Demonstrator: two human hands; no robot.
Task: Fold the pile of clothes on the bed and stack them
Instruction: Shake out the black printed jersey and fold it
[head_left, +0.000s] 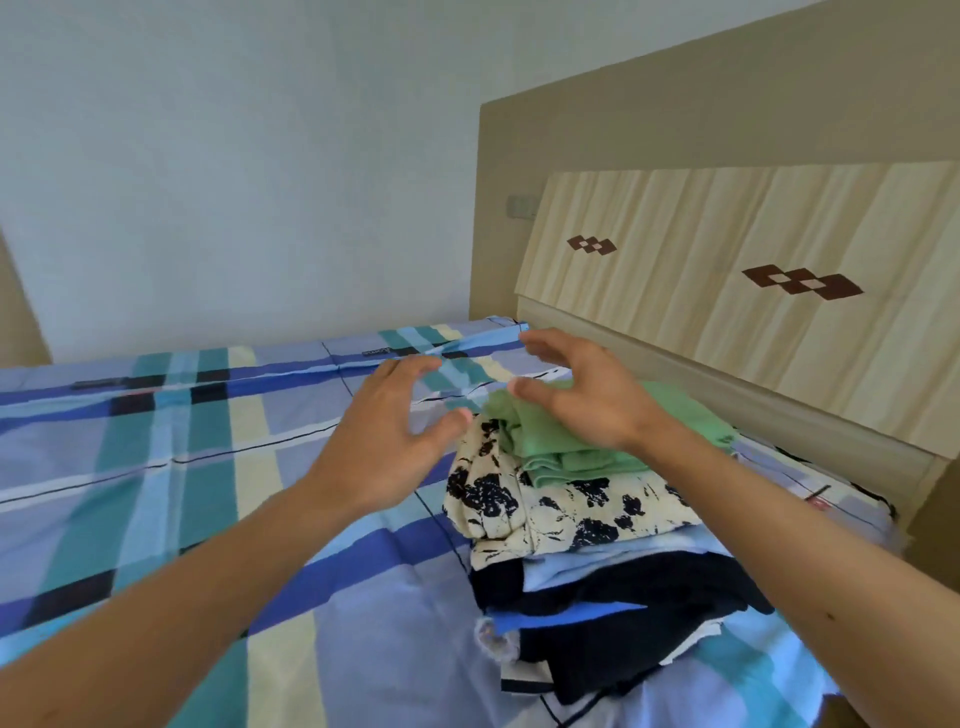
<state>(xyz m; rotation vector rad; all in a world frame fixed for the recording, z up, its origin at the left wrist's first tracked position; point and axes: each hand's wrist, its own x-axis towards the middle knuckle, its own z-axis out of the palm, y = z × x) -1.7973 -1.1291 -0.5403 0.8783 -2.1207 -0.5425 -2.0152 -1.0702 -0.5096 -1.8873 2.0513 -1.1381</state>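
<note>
Plaid bed sheet (156, 493) in blue, teal and cream filled the near field, and both my forearms entered from the bottom edge.

Stack of folded clothes (597, 587) sat on the sheet at my right, close to the headboard side. Layers, nearest and lowest first: dark navy garments (623, 654) with blue pieces between them, then a cream garment with black floral print (571, 509), then a green garment (561, 457) on top.

Left hand (387, 441): released, fingers spread and slightly curved, grasping nothing, over bare sheet just left of the stack's far end.

Right hand (582, 400): released likewise, grasping nothing, over the green garment. Contact with the cloth: could not tell.

Key relation: the stack's long axis ran away from me, roughly along the headboard. Its top lay under the right hand and to the right of the left hand, so the right hand was nearer.

Judgement: no unfolded garment showed in frame, so the task looked near its end.

Writing: small dark label (376, 352) on the far sheet and a red mark (817, 503) beside the stack, both unreadable.

Beyond: wooden headboard (727, 291) with dark diamond inlays, a wall switch (521, 206), and a pale wall (234, 156).
</note>
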